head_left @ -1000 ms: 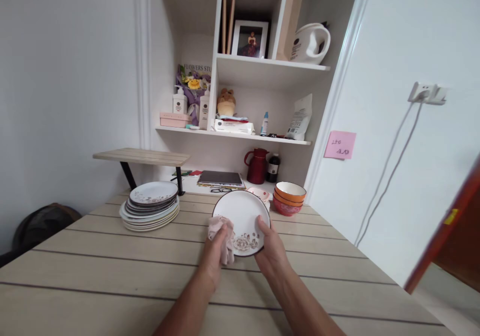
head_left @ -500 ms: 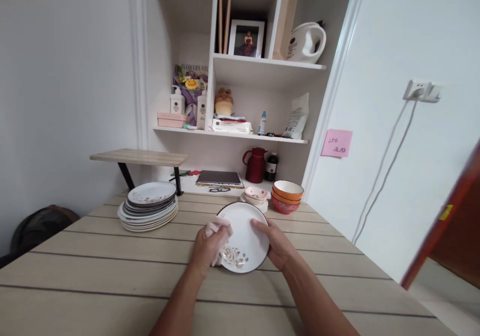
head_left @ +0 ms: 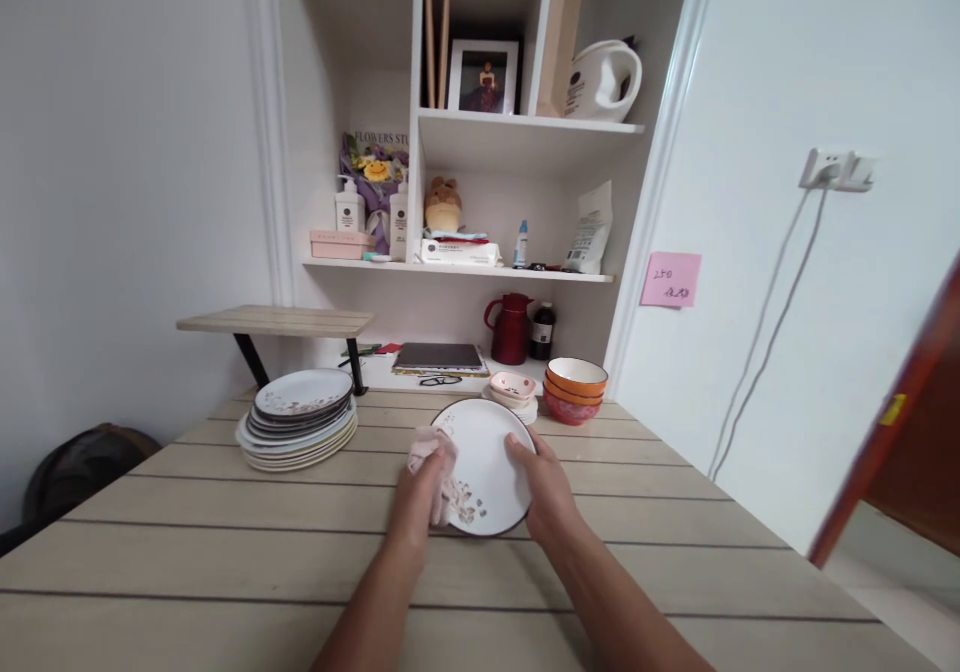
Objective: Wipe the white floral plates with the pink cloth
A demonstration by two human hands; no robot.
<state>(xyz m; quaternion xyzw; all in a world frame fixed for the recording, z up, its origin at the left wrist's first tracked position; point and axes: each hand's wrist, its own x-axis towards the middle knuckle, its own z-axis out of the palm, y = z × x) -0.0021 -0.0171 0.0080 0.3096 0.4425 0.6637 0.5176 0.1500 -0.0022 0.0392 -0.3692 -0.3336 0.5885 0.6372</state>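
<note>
A white plate (head_left: 487,457) with a dark rim and a flower print is held tilted just above the wooden table (head_left: 225,512). My right hand (head_left: 546,492) grips its right edge, thumb on the face. My left hand (head_left: 417,497) presses a pink cloth (head_left: 433,454) against the plate's left side, fingers closed round the cloth.
A stack of plates (head_left: 298,416) sits at the left of the table. Orange bowls (head_left: 576,389) and a small dish pile (head_left: 513,394) stand behind the held plate. A red jug (head_left: 512,329) and a tablet (head_left: 439,356) lie under the shelves. A low wooden riser (head_left: 276,322) stands at back left.
The plate has been turned in my hands, the flower print shifting leftward under the cloth. The cloth hand stays on the left side. The view has drifted slightly.
</note>
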